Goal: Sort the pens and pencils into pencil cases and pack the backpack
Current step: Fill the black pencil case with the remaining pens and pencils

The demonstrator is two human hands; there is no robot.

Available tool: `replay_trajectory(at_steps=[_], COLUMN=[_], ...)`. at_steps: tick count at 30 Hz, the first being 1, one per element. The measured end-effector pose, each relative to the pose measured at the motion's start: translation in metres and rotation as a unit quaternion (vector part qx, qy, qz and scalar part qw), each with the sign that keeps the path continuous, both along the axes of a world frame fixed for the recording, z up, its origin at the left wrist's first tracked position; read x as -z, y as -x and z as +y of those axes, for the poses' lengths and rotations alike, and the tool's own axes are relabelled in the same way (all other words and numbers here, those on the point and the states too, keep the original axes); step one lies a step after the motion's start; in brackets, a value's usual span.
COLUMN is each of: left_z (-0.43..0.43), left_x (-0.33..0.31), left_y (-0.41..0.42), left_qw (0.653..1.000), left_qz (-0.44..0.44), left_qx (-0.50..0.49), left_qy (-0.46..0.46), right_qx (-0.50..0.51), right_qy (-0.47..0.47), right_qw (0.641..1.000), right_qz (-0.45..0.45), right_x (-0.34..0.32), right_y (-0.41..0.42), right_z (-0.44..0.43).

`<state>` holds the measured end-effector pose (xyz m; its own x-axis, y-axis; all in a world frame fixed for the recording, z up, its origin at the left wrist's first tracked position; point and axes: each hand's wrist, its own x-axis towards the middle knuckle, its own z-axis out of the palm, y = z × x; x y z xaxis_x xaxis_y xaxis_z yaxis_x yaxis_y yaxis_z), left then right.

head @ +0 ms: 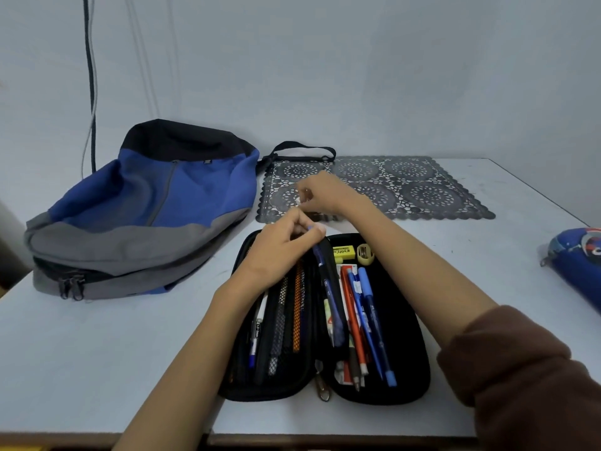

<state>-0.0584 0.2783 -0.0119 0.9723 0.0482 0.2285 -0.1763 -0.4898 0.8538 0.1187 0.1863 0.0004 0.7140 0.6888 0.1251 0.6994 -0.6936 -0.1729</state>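
Item: dark blue pen, slim barrel. It lies slanted along the centre fold of the open black pencil case, upper end raised.

Hold: the left hand pinches the pen's upper end between thumb and curled fingers, at the case's far edge.

Case contents:
- Left half: an orange pencil and dark pens behind a mesh pocket.
- Right half: two light blue pens, a red pen, a yellow eraser and a sharpener.

Other hand: the right hand is over the black lace mat beyond the case, fingers curled. Whether it holds anything cannot be told.

Surroundings: the case sits open on the white table. A blue and grey backpack lies to the left, and a blue patterned pencil case at the right edge.
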Motion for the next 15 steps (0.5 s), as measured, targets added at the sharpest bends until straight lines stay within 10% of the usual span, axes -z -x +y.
replay_trajectory(at_steps=[7,15], left_z=[0.000,0.001], left_x=[0.000,0.001], left_y=[0.001,-0.001], left_qw=[1.000,1.000], left_qz=[0.001,-0.006], left_qx=[-0.002,-0.006], left_qy=[0.006,0.004], right_qx=[0.029,-0.014], right_qy=[-0.151,-0.046], right_qw=[0.981,0.972], right_qz=[0.120,0.230], right_x=[-0.038,-0.051], right_y=[0.034,0.100], right_z=[-0.049,-0.104])
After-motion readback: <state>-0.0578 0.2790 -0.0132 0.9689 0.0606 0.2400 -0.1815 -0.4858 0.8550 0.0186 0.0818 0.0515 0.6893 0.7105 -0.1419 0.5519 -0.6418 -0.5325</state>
